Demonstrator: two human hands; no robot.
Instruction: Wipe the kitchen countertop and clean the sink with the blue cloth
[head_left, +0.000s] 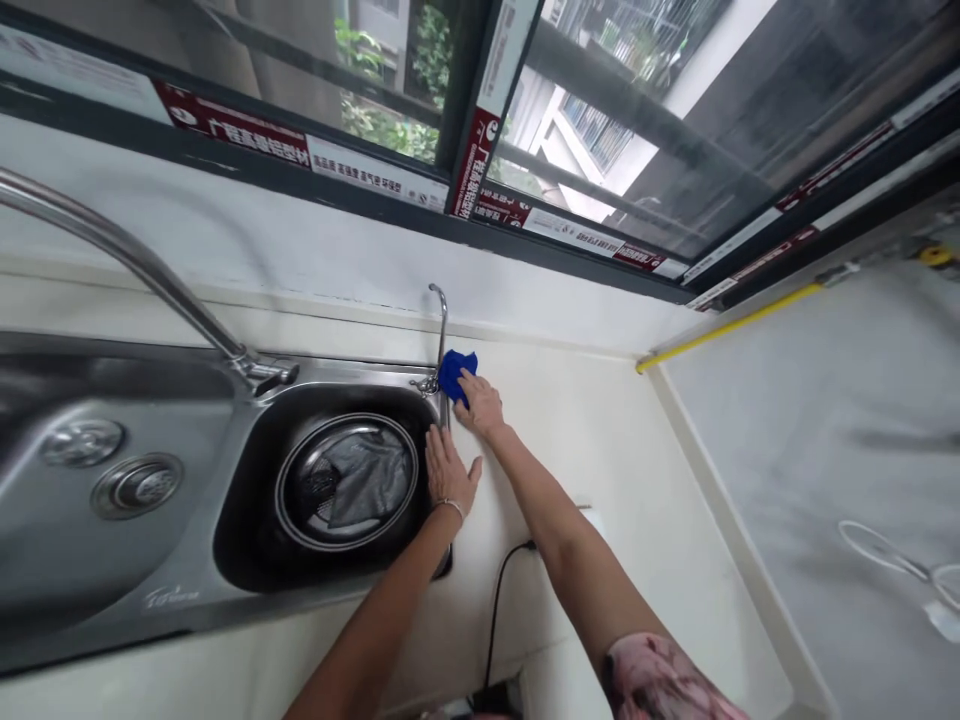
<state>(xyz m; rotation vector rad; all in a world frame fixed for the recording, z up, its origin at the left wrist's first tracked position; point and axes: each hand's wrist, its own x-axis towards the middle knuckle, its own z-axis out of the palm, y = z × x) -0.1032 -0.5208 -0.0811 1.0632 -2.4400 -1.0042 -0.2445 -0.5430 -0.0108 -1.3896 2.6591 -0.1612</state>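
Note:
A crumpled blue cloth is under the fingers of my right hand, pressed down at the sink's back right corner. Right beside it rises a slim curved metal spout. My left hand lies flat on the right rim of the sink, fingers stretched out and holding nothing. Inside the right basin sits a round metal bowl with a grey cloth in it; part of the bowl's contents is too dark to make out.
A large curved faucet stands between the two basins. The left basin has two round drain fittings, one a strainer. A black cable crosses the pale counter. A yellow pipe runs along the wall below the window.

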